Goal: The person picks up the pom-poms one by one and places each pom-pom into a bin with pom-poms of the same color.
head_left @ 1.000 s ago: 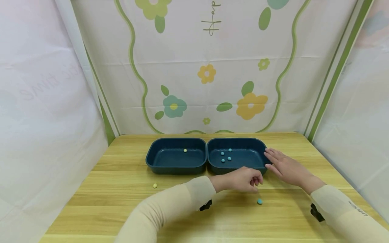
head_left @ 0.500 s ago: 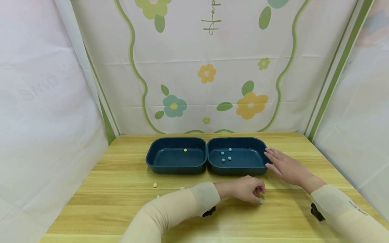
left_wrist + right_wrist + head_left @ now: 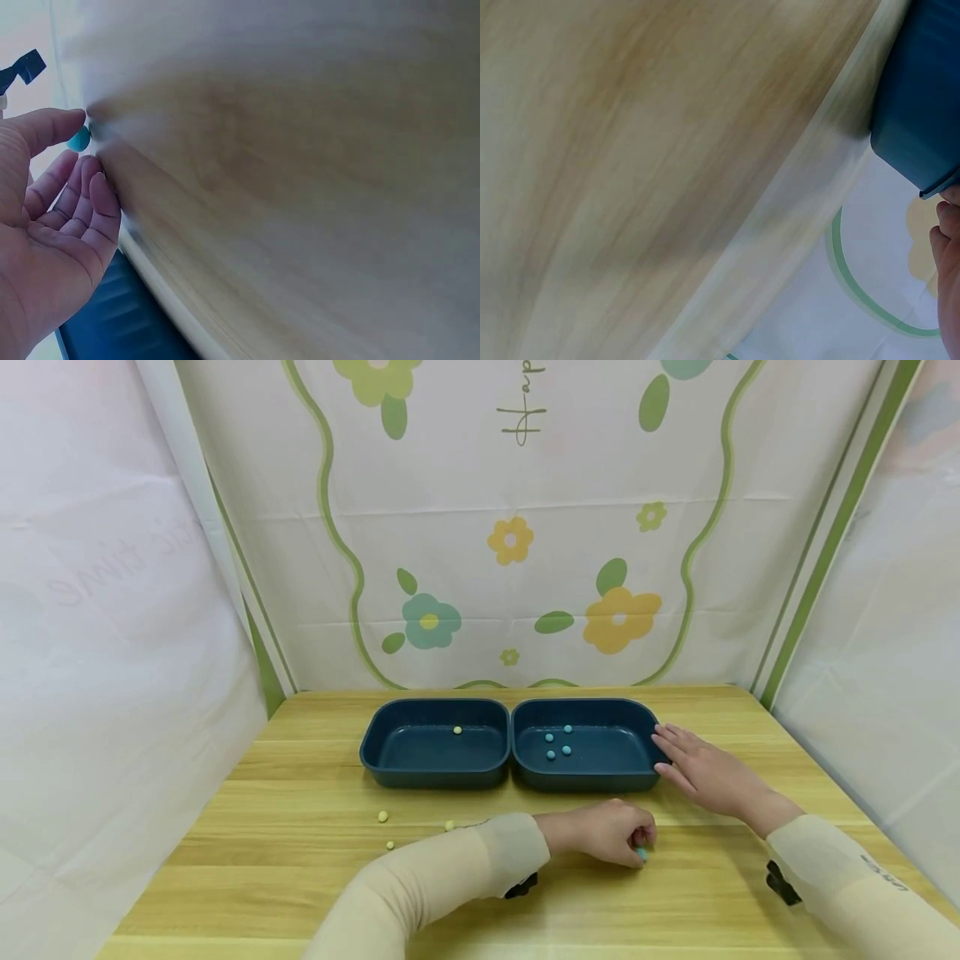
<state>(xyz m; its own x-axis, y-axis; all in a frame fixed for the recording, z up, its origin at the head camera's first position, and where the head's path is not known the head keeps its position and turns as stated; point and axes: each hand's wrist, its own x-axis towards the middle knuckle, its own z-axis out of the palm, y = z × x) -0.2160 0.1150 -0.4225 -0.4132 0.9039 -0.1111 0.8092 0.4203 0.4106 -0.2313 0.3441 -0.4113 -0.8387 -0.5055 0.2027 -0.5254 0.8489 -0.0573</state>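
Low over the wooden table (image 3: 712, 893), my left hand (image 3: 611, 832) pinches a small round blue piece (image 3: 642, 854) between thumb and fingers. In the left wrist view the blue piece (image 3: 79, 139) shows just under the thumb tip, with the other fingers curled below. My right hand (image 3: 716, 777) rests its straight fingers against the right end of the right dark blue tray (image 3: 585, 782). Several small blue pieces (image 3: 566, 750) lie inside that tray. The right wrist view catches only part of the right hand (image 3: 949, 247) at the tray corner (image 3: 919, 142).
A matching left tray (image 3: 435, 778) stands against the right one and holds a small yellow piece (image 3: 457, 730). Yellow pieces (image 3: 383, 817) lie on the table before it, near the left sleeve (image 3: 442, 868). A flower-printed cloth (image 3: 465, 568) hangs behind the table.
My left hand has come down and slightly right onto the blue piece, which lay loose on the table, and grips it. More yellow pieces show past the left sleeve. The right hand stays put.
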